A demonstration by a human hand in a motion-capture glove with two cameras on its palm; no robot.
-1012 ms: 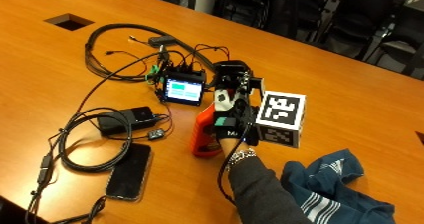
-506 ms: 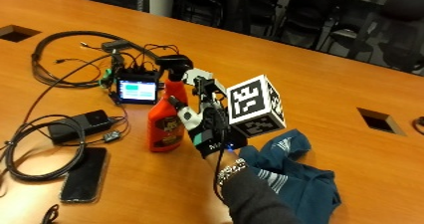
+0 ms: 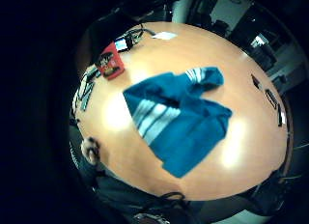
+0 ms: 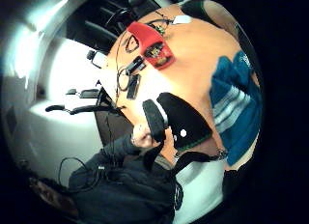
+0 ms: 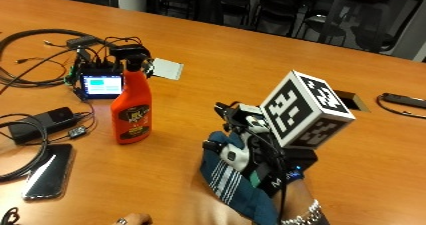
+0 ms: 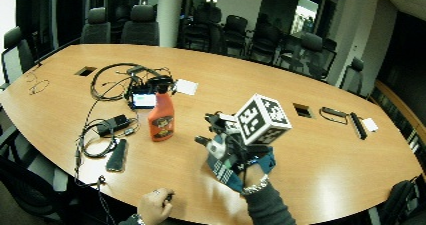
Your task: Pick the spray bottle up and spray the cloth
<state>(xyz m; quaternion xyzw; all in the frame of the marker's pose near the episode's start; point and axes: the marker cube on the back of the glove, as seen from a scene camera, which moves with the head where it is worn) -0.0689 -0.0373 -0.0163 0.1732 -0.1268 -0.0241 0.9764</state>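
Gloved right hand (image 5: 256,157) hovers over the cloth (image 5: 233,185), grip unclear; spray bottle (image 5: 132,107) nearby looks rigid, slick; take its neck.

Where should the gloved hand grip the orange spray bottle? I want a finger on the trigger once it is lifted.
Probably the narrow neck under the black trigger head of the spray bottle: it stands upright, apart from the right hand. Come from the cloth side.

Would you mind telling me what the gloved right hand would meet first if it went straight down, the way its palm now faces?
Probably the blue striped cloth on the wooden table; it fills the view under the gloved right hand. The gap between them is unclear.
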